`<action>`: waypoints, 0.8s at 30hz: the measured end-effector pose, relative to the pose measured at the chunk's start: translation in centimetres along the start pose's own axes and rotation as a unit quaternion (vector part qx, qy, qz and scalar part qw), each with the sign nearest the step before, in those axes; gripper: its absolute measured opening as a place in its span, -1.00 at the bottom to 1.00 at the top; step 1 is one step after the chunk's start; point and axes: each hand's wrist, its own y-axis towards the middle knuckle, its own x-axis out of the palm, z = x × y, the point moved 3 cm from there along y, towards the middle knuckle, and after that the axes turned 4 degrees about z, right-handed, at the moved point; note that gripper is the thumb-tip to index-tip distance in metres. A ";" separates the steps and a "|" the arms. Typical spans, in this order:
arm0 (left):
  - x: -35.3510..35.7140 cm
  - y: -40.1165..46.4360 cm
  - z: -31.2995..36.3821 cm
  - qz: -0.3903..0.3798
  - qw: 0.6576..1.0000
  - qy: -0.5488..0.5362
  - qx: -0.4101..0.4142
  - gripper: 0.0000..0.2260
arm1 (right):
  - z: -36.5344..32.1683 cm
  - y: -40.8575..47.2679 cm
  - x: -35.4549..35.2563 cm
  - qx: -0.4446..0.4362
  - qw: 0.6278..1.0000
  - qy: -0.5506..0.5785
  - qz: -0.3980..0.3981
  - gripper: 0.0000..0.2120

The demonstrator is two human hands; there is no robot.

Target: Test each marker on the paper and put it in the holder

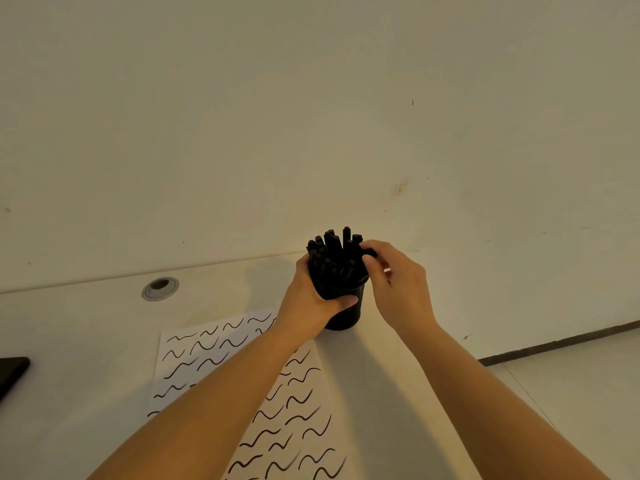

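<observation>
Holder: a black cylindrical pen cup stands upright on the white desk, near the back edge by the wall, just past the top right corner of the paper.
Markers: a tight bunch of black markers stands in the cup, capped ends up and fanned slightly outward above the rim.
Left hand: the left hand wraps the cup's left side, thumb across the front near the rim; its grip is clenched around the pen cup.
Right hand: the right hand is at the right of the bunch, thumb and fingertips pinching the top of one black marker at the bunch's right edge; its grip is grasping that marker, though where exactly the fingers meet it is hard to make out.
Paper: a white sheet lies flat on the desk under the forearms, covered in rows of black wavy test strokes.
Grommet: a round metal cable hole sits in the desk to the left of the cup.
Left edge: a dark flat object lies on the desk, cut off by the frame; what it is cannot be told.
</observation>
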 end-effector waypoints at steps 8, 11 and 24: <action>-0.2 -0.2 0.3 -0.011 1.000 0.004 -0.004 -0.22 | -0.5 -0.1 0.3 -0.015 0.997 -0.067 -0.040 -0.77; -0.2 -0.1 0.3 -0.025 1.000 0.010 -0.008 -0.21 | -0.3 0.0 0.4 0.009 0.997 -0.055 -0.054 -0.76; -2.9 -5.8 3.1 0.042 0.998 -0.035 -0.025 -0.50 | -1.7 -4.7 -1.5 0.139 0.989 0.048 0.035 -0.80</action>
